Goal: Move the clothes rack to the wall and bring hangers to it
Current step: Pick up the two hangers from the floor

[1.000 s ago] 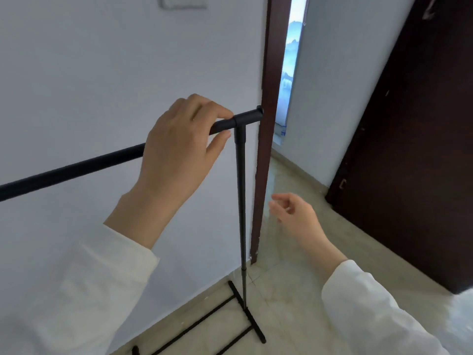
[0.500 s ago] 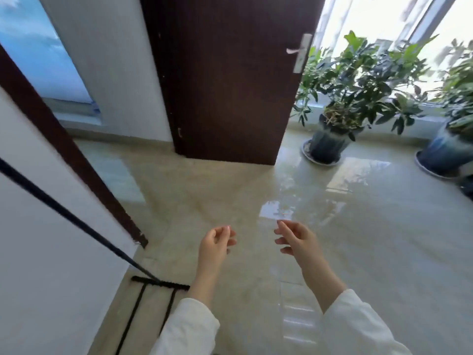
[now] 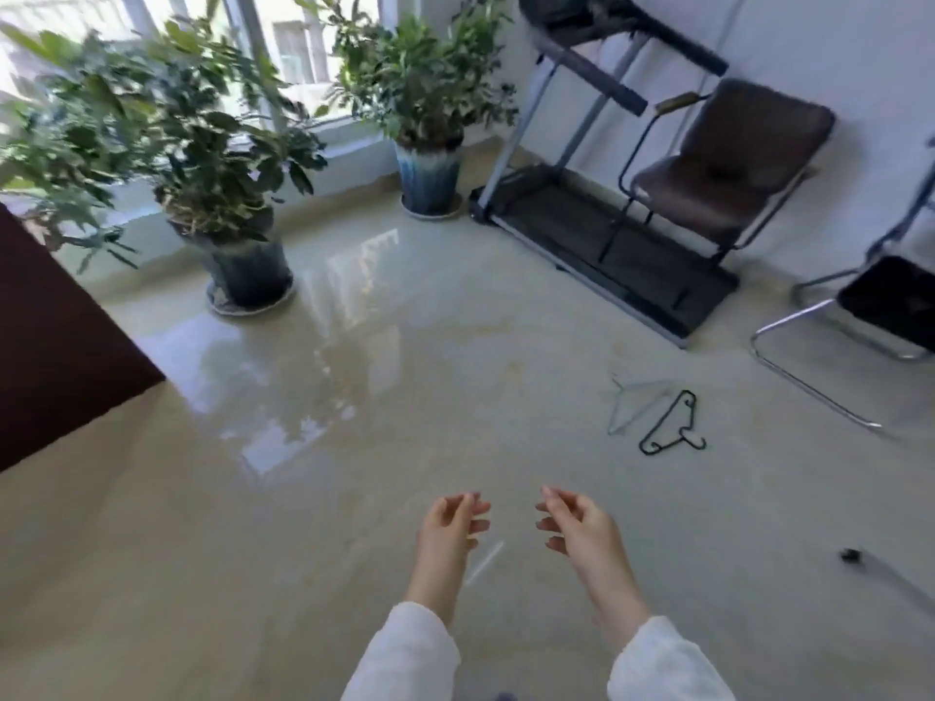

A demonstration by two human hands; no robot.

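Observation:
Two hangers lie on the glossy floor to the right of centre: a black hanger (image 3: 673,425) and a pale, nearly clear hanger (image 3: 627,404) beside it on its left. My left hand (image 3: 450,528) and my right hand (image 3: 582,528) hover low in the middle of the view, fingers loosely curled and apart, both holding nothing. Both are well short of the hangers, which lie farther off and to the right. The clothes rack is out of view.
Two potted plants (image 3: 238,265) (image 3: 430,184) stand by the window. A treadmill (image 3: 607,230) and a brown chair (image 3: 728,159) stand at the right wall, a second chair frame (image 3: 809,376) at far right. A dark door (image 3: 55,356) juts in at left.
My left hand let go of the rack bar. The view swung right, away from the rack and wall, past the door and plants, onto the floor with the hangers.

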